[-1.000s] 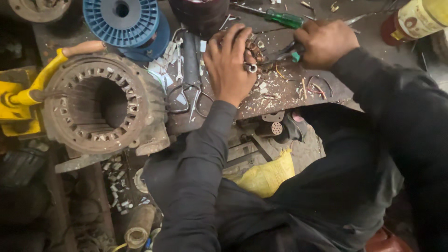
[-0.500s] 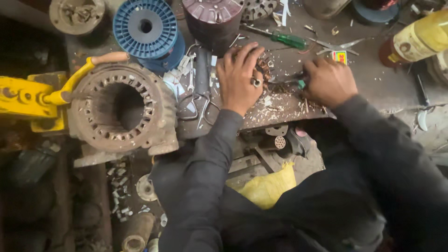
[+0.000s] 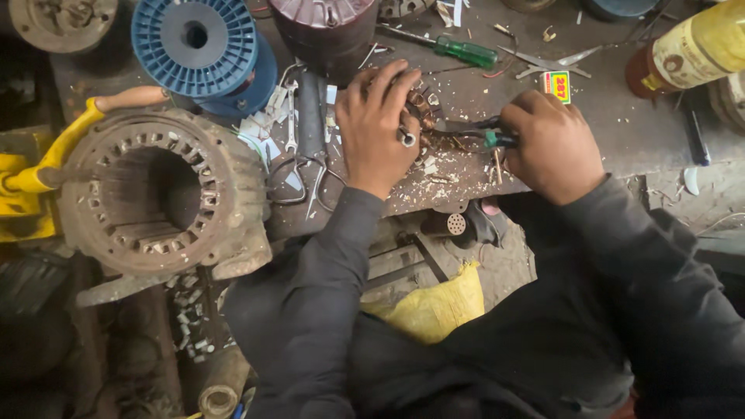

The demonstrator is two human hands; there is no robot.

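Head view, looking straight down on a cluttered workbench (image 3: 621,140). Left hand (image 3: 378,128) pressed flat over a small copper-wound coil piece (image 3: 419,109), fingers spread and curled round it, ring showing on one finger; apparently pinning it against the bench to keep it from turning. Right hand (image 3: 552,147) closed tight round the dark, green-tipped handles of a pair of pliers (image 3: 466,130), nose laid level and pointed into the coil's edge, low enough to reach under the left fingers. Exact point of bite hidden by the fingers. Chips and snipped wire bits scattered just beneath both hands. Off to the left, well apart: a large empty motor stator housing (image 3: 163,194), a blue wire spool (image 3: 198,43) above it. Green-handled screwdriver (image 3: 458,50) and scissors (image 3: 547,62) lying loose beyond the hands, within easy reach.
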